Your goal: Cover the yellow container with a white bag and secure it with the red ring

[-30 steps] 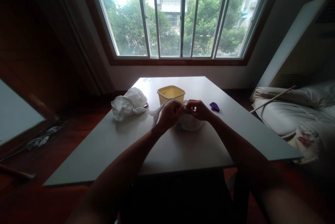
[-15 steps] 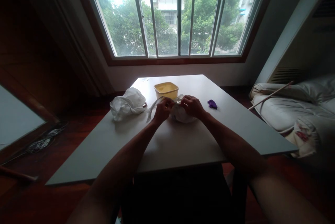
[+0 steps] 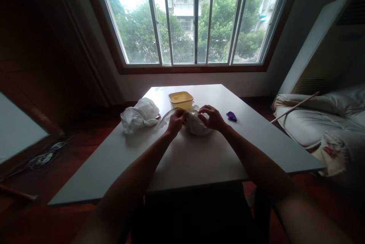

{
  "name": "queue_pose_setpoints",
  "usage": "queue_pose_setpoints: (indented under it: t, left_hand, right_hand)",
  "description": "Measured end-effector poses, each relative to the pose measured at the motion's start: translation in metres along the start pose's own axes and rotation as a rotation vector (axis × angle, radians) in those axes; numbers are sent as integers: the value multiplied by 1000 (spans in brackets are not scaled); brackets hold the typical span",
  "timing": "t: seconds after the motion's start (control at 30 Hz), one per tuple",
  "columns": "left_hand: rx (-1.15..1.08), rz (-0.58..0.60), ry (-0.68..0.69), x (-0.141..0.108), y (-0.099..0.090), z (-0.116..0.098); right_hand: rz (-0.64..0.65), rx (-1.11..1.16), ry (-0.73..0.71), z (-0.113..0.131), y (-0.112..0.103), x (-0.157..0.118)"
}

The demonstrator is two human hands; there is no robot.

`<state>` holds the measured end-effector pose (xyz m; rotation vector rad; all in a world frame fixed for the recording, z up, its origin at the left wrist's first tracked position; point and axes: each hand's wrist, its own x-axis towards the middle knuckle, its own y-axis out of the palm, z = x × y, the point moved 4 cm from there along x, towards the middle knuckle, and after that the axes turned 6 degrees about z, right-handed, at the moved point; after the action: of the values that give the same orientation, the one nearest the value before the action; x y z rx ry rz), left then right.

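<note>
Take the bag as the middle of a clock, twelve towards the window (image 3: 196, 19) and six towards the seated person. That white bag (image 3: 200, 126) rests on the tabletop (image 3: 194, 162) between the two hands, its rounded bulk lying towards three. Its gathered end points to nine, into the left hand (image 3: 176, 121), and a loose white strip (image 3: 167, 117) trails on from there the same way, so the long axis runs roughly nine to three.

The left hand is closed in a narrow pinch on the gathered part. The right hand (image 3: 211, 117) sits at the bag's upper side, towards two, its fingers bent; from here I can't tell whether they grip the plastic.

A yellow tub (image 3: 182, 104) stands upright just beyond, at eleven. A crumpled white bundle (image 3: 139, 115) lies at nine, close to the strip's tip, and a small purple piece (image 3: 232, 116) lies near three, apart from the right hand.

As for edges, the far one is at twelve, behind the tub, and the near one at six. A broad stretch of surface reaches down to that near edge between the forearms, and wide corners spread out at eight and four.
</note>
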<state>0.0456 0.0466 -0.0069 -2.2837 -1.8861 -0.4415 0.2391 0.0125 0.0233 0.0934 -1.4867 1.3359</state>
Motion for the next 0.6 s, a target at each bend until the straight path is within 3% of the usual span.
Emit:
queue_pose_setpoints:
  t: [0.1, 0.33, 0.6]
  left_hand:
    - [-18, 67, 51, -3, 9, -3]
    - [-37, 101, 141, -8, 18, -7]
    - [-49, 167, 29, -8, 17, -3]
  right_hand:
    - [-67, 119, 70, 4, 0, -1]
    - [49, 214, 120, 8, 7, 0]
    - [148, 36, 183, 6, 7, -1]
